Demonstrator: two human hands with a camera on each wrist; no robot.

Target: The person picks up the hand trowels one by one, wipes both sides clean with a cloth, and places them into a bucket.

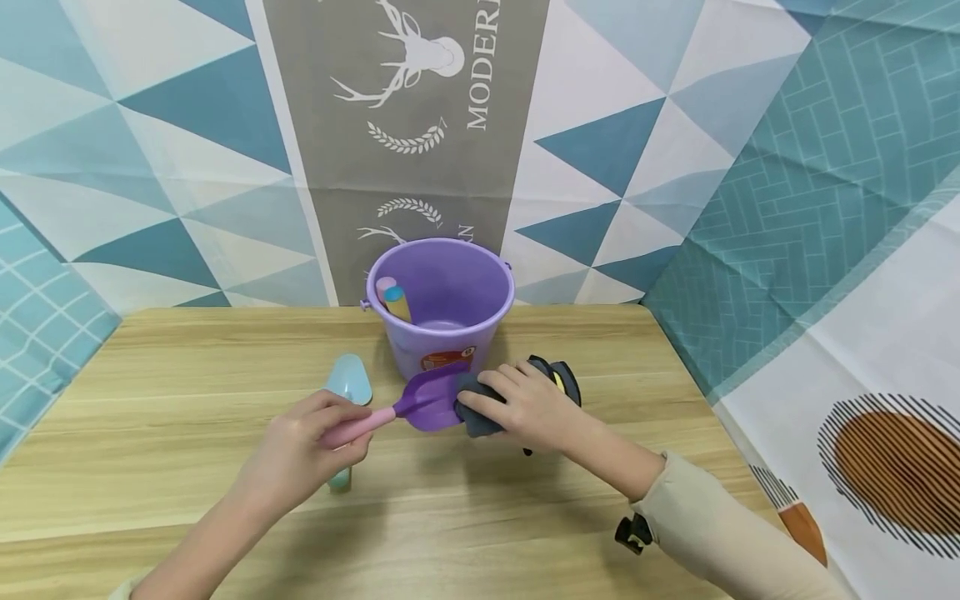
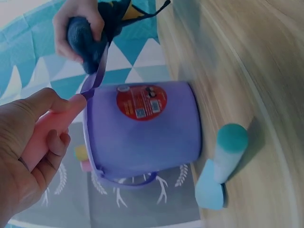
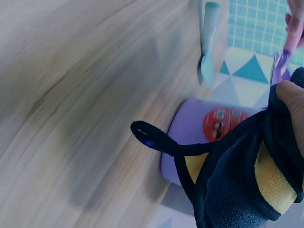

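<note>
My left hand (image 1: 300, 450) grips the pink handle of a purple toy shovel (image 1: 431, 400), its blade pointing right. Bunched in my right hand (image 1: 536, 404) is a dark blue cloth (image 1: 480, 408) with yellow patches and a hanging loop; its folded edge lies against the shovel blade. Both hands are above the table, in front of a purple bucket (image 1: 442, 333). In the left wrist view, the pink handle (image 2: 54, 126) crosses my palm with the thumb along it. The right wrist view shows the cloth (image 3: 242, 175) draping down from my fingers.
Inside the bucket, a pink handle end and a blue-tipped yellow one (image 1: 396, 300) lean on its left wall. A light blue shovel with a green-ended handle (image 1: 349, 382) lies on the wooden table (image 1: 187, 417), left of the bucket. Patterned cloth walls (image 1: 600, 125) stand behind and beside.
</note>
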